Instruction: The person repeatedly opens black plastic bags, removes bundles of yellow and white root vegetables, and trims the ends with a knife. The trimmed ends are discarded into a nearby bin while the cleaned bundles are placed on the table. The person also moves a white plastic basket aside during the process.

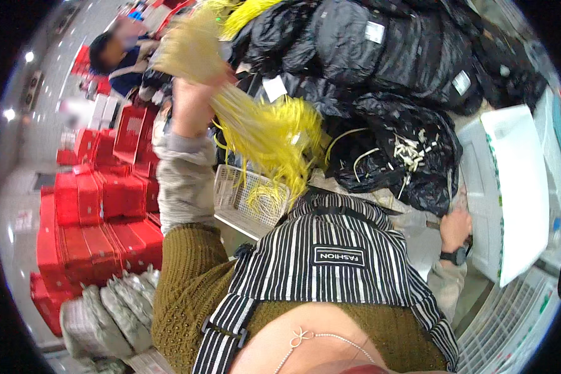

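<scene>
My left hand [205,91] is raised at the upper left, blurred by motion, and closed around a bundle of thin strands [189,46]. Yellow strands [280,131] hang from it in a loose mass toward my apron. Below them, a white perforated plastic basket [224,191] holds a few loose yellow strands [266,198]. At the right, my right hand [456,229], with a watch on the wrist, is low beside a white foam box [479,201]. Its fingers are curled near a small dark object; whether they grip it is unclear.
Short white pieces [409,152] lie on a black plastic bag [430,187]. More filled black bags [346,46] are heaped beyond. Red crates [121,187] stand stacked at the left, with grey bundles [126,308] below. Another person [126,65] is at the upper left.
</scene>
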{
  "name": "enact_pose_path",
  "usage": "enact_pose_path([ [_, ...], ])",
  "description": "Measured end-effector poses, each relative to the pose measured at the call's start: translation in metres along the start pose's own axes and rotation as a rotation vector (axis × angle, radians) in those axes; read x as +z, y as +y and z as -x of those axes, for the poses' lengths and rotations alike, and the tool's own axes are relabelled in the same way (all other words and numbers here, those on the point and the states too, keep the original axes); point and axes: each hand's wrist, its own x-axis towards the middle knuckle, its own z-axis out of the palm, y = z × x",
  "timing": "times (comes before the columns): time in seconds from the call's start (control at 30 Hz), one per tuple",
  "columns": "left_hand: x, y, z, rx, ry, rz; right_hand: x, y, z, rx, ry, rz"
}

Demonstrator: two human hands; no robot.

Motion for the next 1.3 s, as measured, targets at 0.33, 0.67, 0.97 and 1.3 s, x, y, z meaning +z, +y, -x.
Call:
enact_pose_path([
  [0.33,-0.073,0.004,0.016,-0.015,0.415,-0.19,-0.16,-0.123,-0.007,-0.718,0.232,-0.975],
  [0.67,0.047,0.01,0.078,0.135,0.049,-0.134,-0.22,-0.35,0.003,-1.434,-0.232,-1.532],
  [0.97,-0.118,0.019,0.082,0.079,0.514,0.372,-0.158,-0.363,0.002,-1.155,-1.09,-1.489],
  [1.3,-0.244,-0.019,0.041,0.262,0.468,-0.944,-0.226,-0.37,-0.043,-1.122,-0.049,-0.99],
])
